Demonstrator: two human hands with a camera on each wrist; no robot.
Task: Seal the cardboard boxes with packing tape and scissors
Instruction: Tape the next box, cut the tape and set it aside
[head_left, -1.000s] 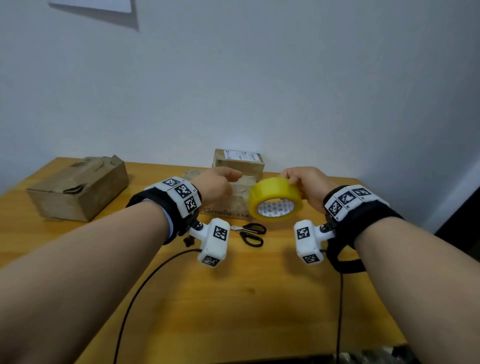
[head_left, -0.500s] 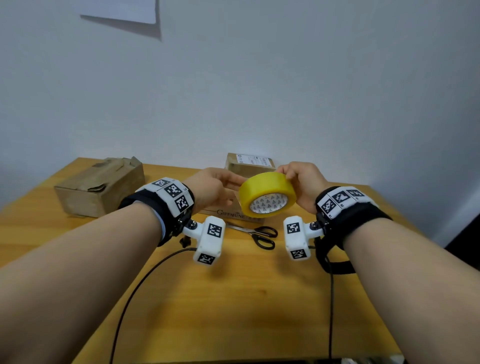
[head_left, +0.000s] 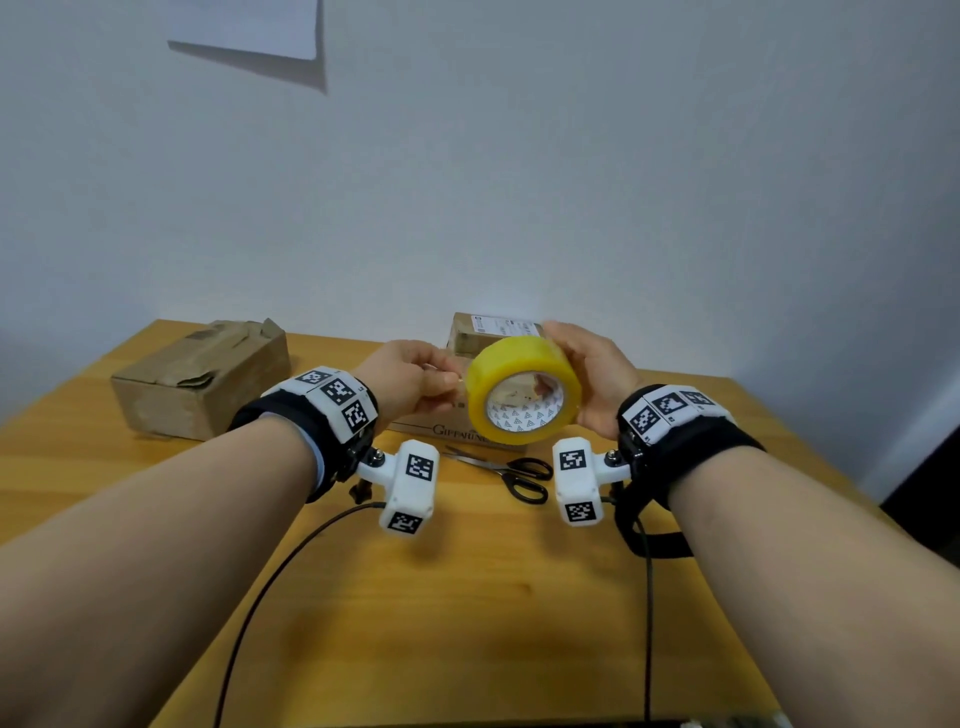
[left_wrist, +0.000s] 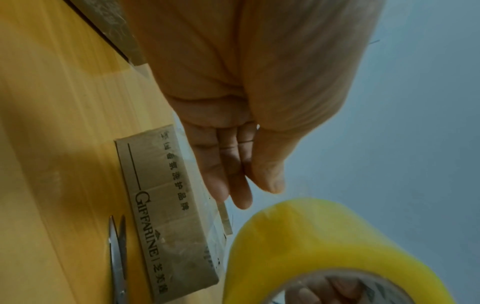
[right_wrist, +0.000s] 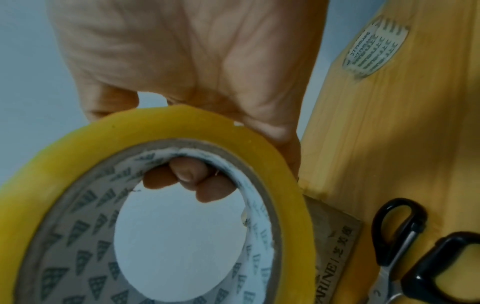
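Above a wooden table (head_left: 467, 623), tape (head_left: 522, 387) is gripped by the right hand (head_left: 597, 379); its end is seemingly pinched by the left hand (head_left: 410, 382), ready for pulling.

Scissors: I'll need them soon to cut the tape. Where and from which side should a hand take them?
Take the scissors by the black loop handles, coming from above on the right. They lie flat and closed on the table, handles toward the right hand, blades pointing left along the box.

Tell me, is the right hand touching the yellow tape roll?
Touching. The right wrist view shows the right hand gripping the tape roll, fingers curled inside its core.
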